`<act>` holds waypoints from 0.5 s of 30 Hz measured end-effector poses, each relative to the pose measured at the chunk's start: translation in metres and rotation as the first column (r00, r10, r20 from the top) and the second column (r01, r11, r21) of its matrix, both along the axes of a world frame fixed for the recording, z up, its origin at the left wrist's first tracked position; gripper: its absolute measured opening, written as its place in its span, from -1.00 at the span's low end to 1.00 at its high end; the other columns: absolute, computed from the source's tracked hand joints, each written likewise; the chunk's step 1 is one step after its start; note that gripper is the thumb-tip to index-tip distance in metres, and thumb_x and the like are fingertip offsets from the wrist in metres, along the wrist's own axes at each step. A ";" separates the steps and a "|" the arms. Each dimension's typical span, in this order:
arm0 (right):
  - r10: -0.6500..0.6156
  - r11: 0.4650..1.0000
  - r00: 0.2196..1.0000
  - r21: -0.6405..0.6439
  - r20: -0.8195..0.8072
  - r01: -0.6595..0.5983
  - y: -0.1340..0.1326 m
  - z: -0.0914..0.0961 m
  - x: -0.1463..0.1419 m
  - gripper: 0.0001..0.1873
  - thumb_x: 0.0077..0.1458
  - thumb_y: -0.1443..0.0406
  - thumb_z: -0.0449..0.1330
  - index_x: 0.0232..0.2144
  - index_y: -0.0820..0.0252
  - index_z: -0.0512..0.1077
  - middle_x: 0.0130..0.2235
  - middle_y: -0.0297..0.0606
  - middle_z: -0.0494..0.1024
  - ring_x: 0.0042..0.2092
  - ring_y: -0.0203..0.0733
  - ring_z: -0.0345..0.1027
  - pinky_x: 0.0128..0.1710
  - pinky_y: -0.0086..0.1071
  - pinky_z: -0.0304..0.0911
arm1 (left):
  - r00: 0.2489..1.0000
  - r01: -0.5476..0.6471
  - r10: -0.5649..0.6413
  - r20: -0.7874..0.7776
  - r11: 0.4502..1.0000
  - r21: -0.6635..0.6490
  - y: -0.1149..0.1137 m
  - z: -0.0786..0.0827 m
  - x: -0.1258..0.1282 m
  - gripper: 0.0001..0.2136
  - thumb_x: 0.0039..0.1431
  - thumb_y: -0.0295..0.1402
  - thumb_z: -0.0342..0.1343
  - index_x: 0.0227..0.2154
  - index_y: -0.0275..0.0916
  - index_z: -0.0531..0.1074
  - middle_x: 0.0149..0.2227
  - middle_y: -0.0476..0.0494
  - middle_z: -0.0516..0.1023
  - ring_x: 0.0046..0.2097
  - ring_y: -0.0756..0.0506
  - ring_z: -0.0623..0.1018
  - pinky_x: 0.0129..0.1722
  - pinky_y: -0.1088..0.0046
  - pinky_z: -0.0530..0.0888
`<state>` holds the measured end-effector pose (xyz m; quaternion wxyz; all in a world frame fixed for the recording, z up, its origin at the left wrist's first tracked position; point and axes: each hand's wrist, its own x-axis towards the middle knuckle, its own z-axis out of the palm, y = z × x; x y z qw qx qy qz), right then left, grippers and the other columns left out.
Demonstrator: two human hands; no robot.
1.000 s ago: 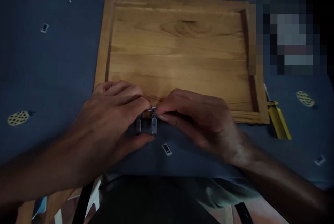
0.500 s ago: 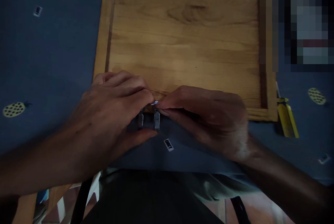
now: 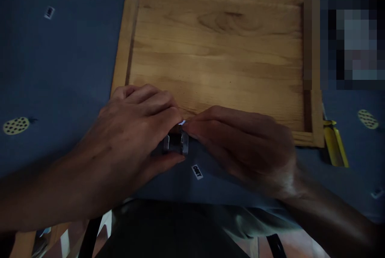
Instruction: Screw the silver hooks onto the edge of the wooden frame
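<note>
A wooden framed panel [image 3: 216, 61] lies flat on a dark blue patterned cloth. At its near edge, left of centre, is a small grey metal piece with two prongs [image 3: 184, 143] pointing toward me. My left hand [image 3: 138, 125] grips this piece, fingers above on the panel's edge and thumb below against a prong. My right hand [image 3: 243, 145] is closed in a pinch right beside it, fingertips at a small bright shiny spot [image 3: 182, 122]. Whatever the right fingertips hold is hidden by the fingers.
A yellow tool-like object [image 3: 336, 145] lies by the panel's near right corner. Blurred blocks cover a pale item [image 3: 359, 43] at the far right. The table's near edge runs just in front of my lap.
The panel, cloth and hands sit slightly lower and farther right in the picture, as if the camera shifted. Both hands keep their hold, with the right fingers slightly turned.
</note>
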<state>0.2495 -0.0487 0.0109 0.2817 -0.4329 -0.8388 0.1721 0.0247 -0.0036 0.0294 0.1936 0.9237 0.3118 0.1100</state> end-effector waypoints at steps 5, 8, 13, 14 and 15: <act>0.005 0.999 0.997 -0.045 -0.071 -0.008 -0.001 -0.003 0.003 -0.73 0.49 0.26 0.15 -0.31 0.19 0.50 -0.24 -0.25 0.66 -0.24 -0.19 0.63 -0.37 -0.38 0.45 | 1.000 -0.014 0.014 0.008 1.000 -0.028 -0.001 -0.001 -0.001 -0.89 0.32 -0.24 0.28 -0.23 -0.11 0.48 -0.02 -0.10 0.63 0.03 -0.29 0.59 -0.02 0.02 0.44; -0.018 0.994 0.995 -0.111 -0.102 0.006 -0.002 -0.001 0.005 -0.77 0.45 0.21 0.21 -0.29 0.12 0.52 -0.23 -0.27 0.67 -0.20 -0.14 0.64 -0.33 -0.35 0.50 | 1.000 -0.016 0.017 0.011 0.999 -0.036 -0.002 -0.002 -0.001 -0.89 0.34 -0.21 0.25 -0.21 -0.09 0.49 -0.03 -0.09 0.63 0.03 -0.29 0.58 0.01 0.01 0.43; -0.003 0.995 0.998 -0.095 -0.064 -0.003 -0.002 0.001 0.005 -0.79 0.47 0.24 0.18 -0.24 0.11 0.55 -0.23 -0.27 0.67 -0.21 -0.17 0.63 -0.28 -0.35 0.50 | 0.999 -0.040 0.040 -0.012 0.998 -0.048 -0.002 -0.003 -0.001 -0.90 0.32 -0.23 0.23 -0.19 -0.09 0.51 0.00 -0.10 0.62 0.06 -0.32 0.56 0.03 -0.02 0.43; -0.005 0.996 0.998 -0.085 -0.056 0.000 -0.002 0.001 0.005 -0.81 0.47 0.26 0.18 -0.23 0.12 0.55 -0.23 -0.27 0.67 -0.22 -0.19 0.63 -0.28 -0.35 0.49 | 0.999 -0.043 0.042 -0.010 0.998 -0.049 -0.002 -0.003 -0.001 -0.91 0.32 -0.24 0.23 -0.19 -0.09 0.51 0.00 -0.10 0.62 0.06 -0.32 0.56 0.03 -0.01 0.43; -0.005 0.996 0.999 -0.084 -0.046 0.001 -0.002 0.001 0.004 -0.82 0.46 0.27 0.19 -0.23 0.13 0.55 -0.21 -0.26 0.68 -0.22 -0.20 0.62 -0.28 -0.36 0.49 | 0.999 -0.043 0.043 -0.007 0.998 -0.052 -0.002 -0.004 -0.001 -0.92 0.32 -0.25 0.23 -0.20 -0.09 0.51 -0.01 -0.10 0.62 0.05 -0.31 0.56 0.03 -0.01 0.42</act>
